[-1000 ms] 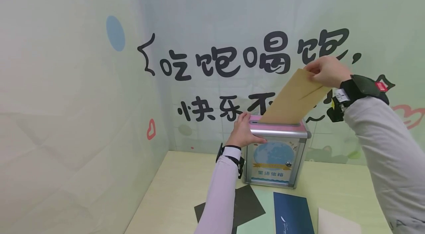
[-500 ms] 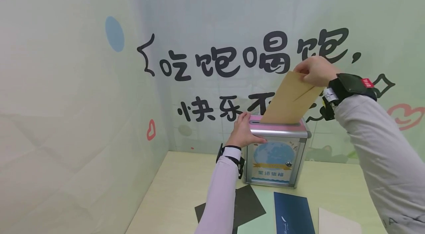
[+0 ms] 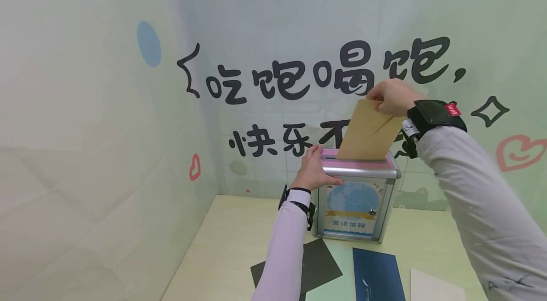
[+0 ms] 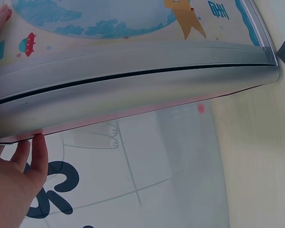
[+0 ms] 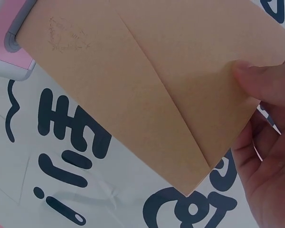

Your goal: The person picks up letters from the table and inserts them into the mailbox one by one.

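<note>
A brown kraft envelope (image 3: 369, 132) stands tilted in the slot of a silver-framed letter box (image 3: 384, 175) with a pink top. Its lower end is hidden inside. My right hand (image 3: 395, 97) pinches the envelope's upper edge; in the right wrist view the thumb (image 5: 263, 80) lies on the envelope's face beside a long diagonal flap line. With my left hand (image 3: 313, 170) I grip the box's upper left corner, thumb on the front panel and fingers over the top. The left wrist view shows those fingers (image 4: 38, 154) at the far edge of the lid.
On the pale wooden table (image 3: 226, 234) before the box lie a black envelope (image 3: 320, 265), a light green sheet (image 3: 337, 286), a dark blue envelope (image 3: 378, 275) and an off-white one (image 3: 436, 286). A printed wall (image 3: 256, 21) stands close behind the box.
My right hand has moved left and slightly down, and the envelope has sunk deeper into the slot and become more upright. The left hand and the box stay where they were.
</note>
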Demonstrator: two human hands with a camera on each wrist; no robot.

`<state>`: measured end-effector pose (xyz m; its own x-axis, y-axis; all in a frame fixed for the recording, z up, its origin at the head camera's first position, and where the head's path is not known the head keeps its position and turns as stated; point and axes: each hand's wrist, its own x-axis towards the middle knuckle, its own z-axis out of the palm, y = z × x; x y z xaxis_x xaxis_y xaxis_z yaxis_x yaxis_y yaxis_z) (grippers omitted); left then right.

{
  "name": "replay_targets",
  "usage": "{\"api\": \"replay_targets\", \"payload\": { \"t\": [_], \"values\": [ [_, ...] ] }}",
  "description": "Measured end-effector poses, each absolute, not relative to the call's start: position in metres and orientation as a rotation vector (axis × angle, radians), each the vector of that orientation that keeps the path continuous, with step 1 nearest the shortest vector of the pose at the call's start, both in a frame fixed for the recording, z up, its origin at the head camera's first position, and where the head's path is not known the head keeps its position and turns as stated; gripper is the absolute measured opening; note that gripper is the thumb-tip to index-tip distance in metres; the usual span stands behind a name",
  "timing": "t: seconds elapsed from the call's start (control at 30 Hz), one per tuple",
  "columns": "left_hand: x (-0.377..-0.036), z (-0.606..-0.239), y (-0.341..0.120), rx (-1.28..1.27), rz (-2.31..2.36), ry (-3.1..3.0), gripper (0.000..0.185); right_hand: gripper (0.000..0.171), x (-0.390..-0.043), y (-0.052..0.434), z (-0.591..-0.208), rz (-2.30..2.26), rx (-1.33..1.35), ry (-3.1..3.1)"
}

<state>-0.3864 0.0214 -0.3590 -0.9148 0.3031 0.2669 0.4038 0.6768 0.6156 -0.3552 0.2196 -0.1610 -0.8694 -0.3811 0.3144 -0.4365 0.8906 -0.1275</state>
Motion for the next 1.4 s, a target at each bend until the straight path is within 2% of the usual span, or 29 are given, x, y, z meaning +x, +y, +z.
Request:
{"api": "replay_targets", "payload": {
  "t": [0.5,0.87,1.4],
  "values": [
    [-0.39,-0.358,0.019,-0.582,-1.055,-2.736,0.112,0.028,-0.366,0.201,-0.178,0.27,0.586,-2.815],
    [-0.388,-0.358,0.021,-0.566,-1.072,-2.743,0.111,0.026,-0.371,0.201,-0.197,0.229,0.729,-2.746],
    [-0.388,-0.361,0.021,-0.581,-1.098,-2.722,0.11,0.029,-0.374,0.198,-0.225,0.269,0.74,-2.804]
  ]
}}
